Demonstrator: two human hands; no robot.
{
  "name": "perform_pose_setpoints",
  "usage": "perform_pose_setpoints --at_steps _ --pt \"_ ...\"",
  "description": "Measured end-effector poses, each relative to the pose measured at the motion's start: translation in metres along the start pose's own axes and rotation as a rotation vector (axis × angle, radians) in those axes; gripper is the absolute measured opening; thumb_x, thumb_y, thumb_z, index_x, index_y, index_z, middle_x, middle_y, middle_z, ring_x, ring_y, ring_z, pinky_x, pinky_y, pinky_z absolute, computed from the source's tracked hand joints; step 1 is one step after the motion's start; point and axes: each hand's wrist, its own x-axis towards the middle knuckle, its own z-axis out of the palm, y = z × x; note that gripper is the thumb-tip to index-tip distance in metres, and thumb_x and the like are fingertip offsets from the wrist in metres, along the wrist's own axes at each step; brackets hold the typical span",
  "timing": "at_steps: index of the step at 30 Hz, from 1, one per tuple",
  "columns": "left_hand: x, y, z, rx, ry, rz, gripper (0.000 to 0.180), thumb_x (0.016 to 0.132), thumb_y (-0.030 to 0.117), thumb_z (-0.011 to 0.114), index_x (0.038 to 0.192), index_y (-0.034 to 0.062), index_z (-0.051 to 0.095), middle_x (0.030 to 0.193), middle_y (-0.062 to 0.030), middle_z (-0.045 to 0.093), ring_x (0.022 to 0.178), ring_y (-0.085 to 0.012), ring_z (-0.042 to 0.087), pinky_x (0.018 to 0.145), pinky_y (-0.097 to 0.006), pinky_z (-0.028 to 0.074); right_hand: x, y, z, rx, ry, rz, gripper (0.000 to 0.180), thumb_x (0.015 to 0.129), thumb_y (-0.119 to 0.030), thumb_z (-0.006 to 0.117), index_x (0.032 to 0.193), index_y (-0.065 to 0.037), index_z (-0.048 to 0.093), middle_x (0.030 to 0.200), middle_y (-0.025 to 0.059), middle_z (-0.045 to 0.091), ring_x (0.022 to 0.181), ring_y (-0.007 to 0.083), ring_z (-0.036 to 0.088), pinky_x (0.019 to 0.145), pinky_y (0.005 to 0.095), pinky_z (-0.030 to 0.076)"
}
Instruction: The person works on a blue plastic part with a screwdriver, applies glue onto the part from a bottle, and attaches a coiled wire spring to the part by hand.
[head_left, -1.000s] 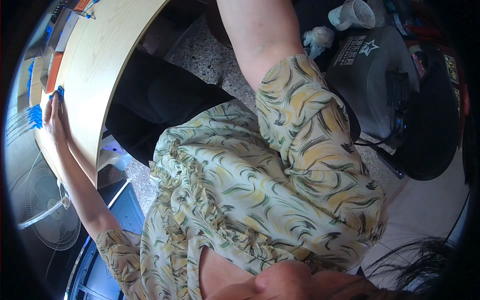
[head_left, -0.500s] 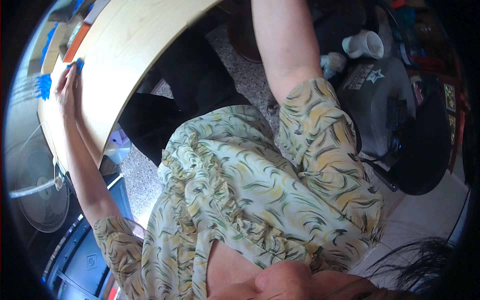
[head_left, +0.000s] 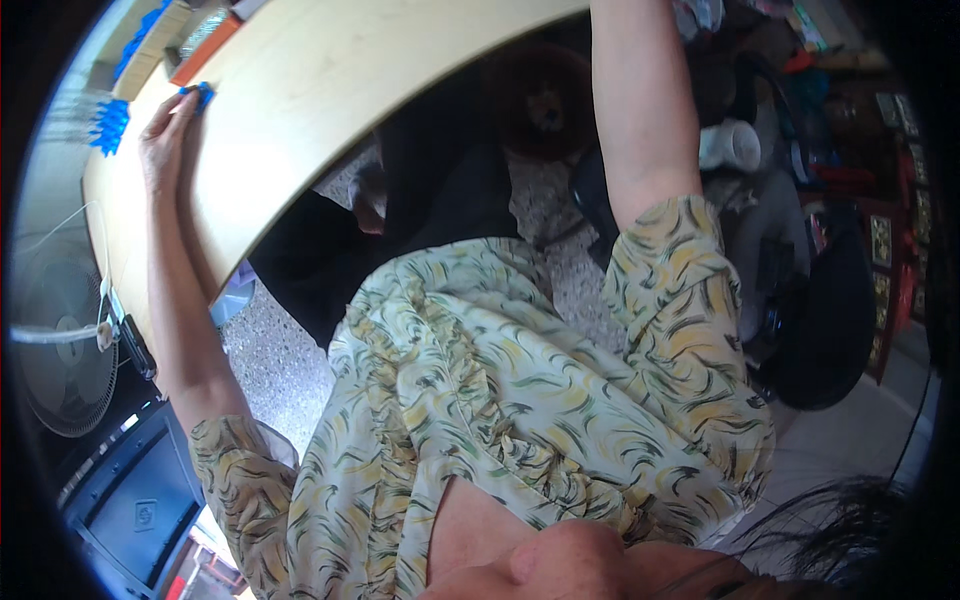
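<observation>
My left hand is stretched over the pale wooden table at the far left, its wrist close above the surface. Its thumb and fingers are pinched on a small blue piece, whose kind is too small to make out. A spiky cluster of blue pieces lies to the left of this hand. Just beyond the fingers stands an orange-sided box with small clear or silvery bits inside. My right forearm reaches up past the upper edge, so the right hand is out of sight.
A wooden tray with blue pieces sits at the table's far left. A fan and a white cable are by the left edge. To the right are a white cup and a dark chair.
The whole view has shifted, so the table takes up more of the picture. My left hand still pinches the small blue piece; my right hand stays out of view.
</observation>
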Motion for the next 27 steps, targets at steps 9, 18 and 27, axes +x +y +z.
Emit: perform_pose_setpoints --at_steps 9,18,27 --pt "-0.02 0.029 0.074 -0.26 -0.106 0.081 0.014 0.091 0.011 0.077 0.102 0.002 0.075 0.085 -0.0001 0.069 0.077 -0.0059 0.061 0.071 -0.021 0.05 -0.018 0.097 0.025 -0.218 -0.065 0.052 0.021 0.089 -0.019 0.07 0.084 0.001 0.07 0.074 0.0068 0.071 0.066 0.0125 0.066 0.058 0.0317 0.051" --pt "-0.054 0.078 0.072 -0.078 -0.085 0.261 0.013 0.089 0.013 0.078 0.097 0.002 0.076 0.086 -0.0024 0.068 0.075 -0.008 0.058 0.068 -0.024 0.047 -0.033 0.106 0.001 -0.663 0.228 0.032 0.039 0.075 -0.022 0.083 0.104 -0.003 0.067 0.101 0.014 0.067 0.096 0.03 0.066 0.085 0.0421 0.052" --pt "-0.102 0.121 0.059 -0.01 -0.057 0.315 0.015 0.086 0.011 0.078 0.098 0.0035 0.076 0.1 -0.0057 0.073 0.081 -0.0129 0.068 0.074 -0.025 0.056 -0.035 0.108 -0.002 -0.444 0.237 -0.275 0.023 0.073 -0.01 0.086 0.084 0.0 0.068 0.086 0.0106 0.061 0.074 0.0226 0.063 0.067 0.0353 0.053"
